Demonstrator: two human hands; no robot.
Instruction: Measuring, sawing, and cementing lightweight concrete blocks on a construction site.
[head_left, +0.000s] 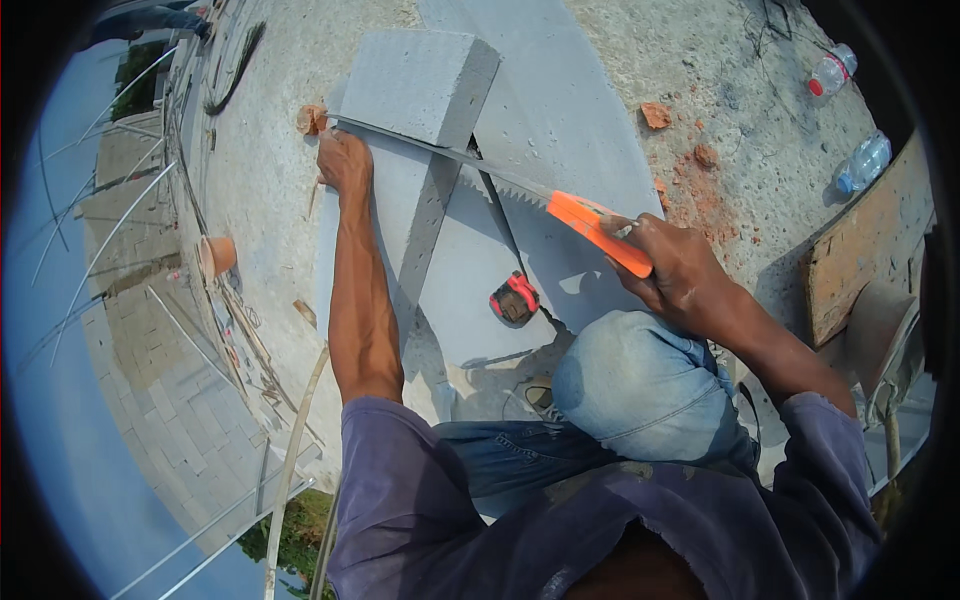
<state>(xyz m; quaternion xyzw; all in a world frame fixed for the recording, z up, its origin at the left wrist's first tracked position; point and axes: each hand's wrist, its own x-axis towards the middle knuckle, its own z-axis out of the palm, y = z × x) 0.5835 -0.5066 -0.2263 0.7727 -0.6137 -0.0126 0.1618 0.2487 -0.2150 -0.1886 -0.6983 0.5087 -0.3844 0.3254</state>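
A purple shirt (420, 490) filled the near edge, with a bent knee in faded blue jeans (640, 385) rising beyond it and part of a shoe (542, 393) showing beside the knee. Just past the knee, the right grip (672, 262) was closed firmly around the orange handle of a handsaw (600, 232), fingers curled about it. A red-and-black tape measure (514, 300) lay on a pale grey slab (455, 262), left of the knee. Farther out, a lower block (398, 188) of grey, porous material lay to the left of the tape measure, and an upper block (415, 82) rested at its far end. The saw's toothed blade slanted from the handle toward the far left, passing over the lower block along the near edge of the upper block. At the blade's far end, the left grip (345, 162) was bent in beside the blocks' left edge; its fingertips were hidden, so how far it was open, or whether it had hold of anything, could not be told. A lump of orange brick (311, 120) sat just beyond that hand. To the right, more brick pieces (656, 115) lay scattered on rough concrete, and two clear plastic bottles (863, 162) lay near a wooden board (868, 245). An orange-brown pot (217, 257) stood off to the left, with grey paving (165, 400) and blue sky (60, 310) past it.
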